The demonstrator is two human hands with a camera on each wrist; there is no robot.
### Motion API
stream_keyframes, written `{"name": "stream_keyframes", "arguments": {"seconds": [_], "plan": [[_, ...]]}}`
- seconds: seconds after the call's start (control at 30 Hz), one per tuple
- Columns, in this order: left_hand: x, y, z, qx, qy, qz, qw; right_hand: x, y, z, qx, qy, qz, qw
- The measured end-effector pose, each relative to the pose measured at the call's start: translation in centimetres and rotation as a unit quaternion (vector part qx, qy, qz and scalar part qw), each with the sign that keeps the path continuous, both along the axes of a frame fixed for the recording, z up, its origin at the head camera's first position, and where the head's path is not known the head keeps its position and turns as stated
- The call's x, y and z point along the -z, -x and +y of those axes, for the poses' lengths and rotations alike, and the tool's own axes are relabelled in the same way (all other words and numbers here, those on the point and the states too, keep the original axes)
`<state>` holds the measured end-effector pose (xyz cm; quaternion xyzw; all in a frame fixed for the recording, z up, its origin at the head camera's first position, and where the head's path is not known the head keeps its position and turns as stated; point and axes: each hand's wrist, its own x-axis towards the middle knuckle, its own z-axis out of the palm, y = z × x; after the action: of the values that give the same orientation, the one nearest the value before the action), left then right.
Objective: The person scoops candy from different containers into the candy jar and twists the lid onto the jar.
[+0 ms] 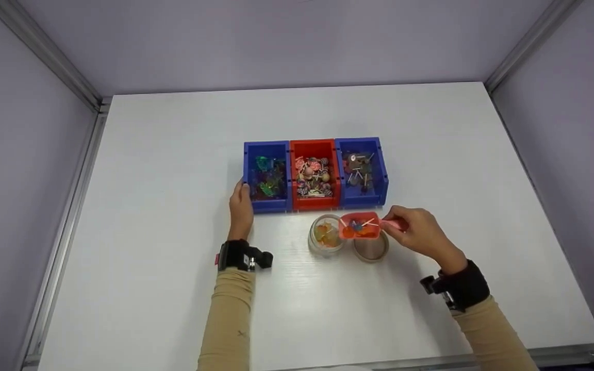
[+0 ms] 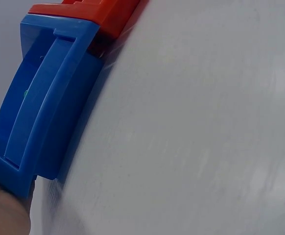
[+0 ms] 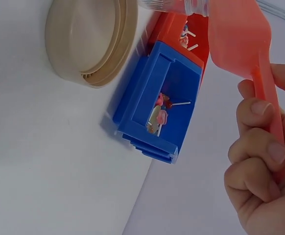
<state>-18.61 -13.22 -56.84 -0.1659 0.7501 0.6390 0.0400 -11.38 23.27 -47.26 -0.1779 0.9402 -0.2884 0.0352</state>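
Here, I see my right hand [image 1: 421,233] with its fingers curled round the handle of a small orange-red plastic scoop [image 1: 361,225]. The scoop carries a few lollipops and orange sweets, and hangs just above the gap between a clear glass jar [image 1: 326,236] and the jar's beige lid [image 1: 370,248], which lies flat on the white table [image 1: 173,288] just right of the jar. The jar already holds some yellow sweets.

My left hand [image 1: 241,206] rests with fairly straight fingers against the left wall of the left blue bin [image 1: 267,176], just behind and left of the jar; it grips nothing. A red bin [image 1: 314,175] and a second blue bin [image 1: 361,171] adjoin it, directly behind the jar.

I judge the risk is spillage: the scoop sits partly off the jar's mouth, so tipping it could drop sweets onto the lid or table. Lollipop sticks could also snag on the rim.
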Motion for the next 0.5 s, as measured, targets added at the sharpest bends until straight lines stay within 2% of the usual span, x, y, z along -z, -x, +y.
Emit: {"name": "stream_keyframes", "arguments": {"seconds": [0.3, 0.5], "plan": [[0.1, 0.0, 0.0, -0.002, 0.002, 0.011, 0.9999, -1.4, -0.3, -0.7, -0.012, -0.017, 0.020, 1.000], [0.2, 0.0, -0.1, -0.003, 0.005, 0.010, 0.9999, -1.9, -0.3, -0.9, -0.014, -0.021, 0.014, 1.000]]}}
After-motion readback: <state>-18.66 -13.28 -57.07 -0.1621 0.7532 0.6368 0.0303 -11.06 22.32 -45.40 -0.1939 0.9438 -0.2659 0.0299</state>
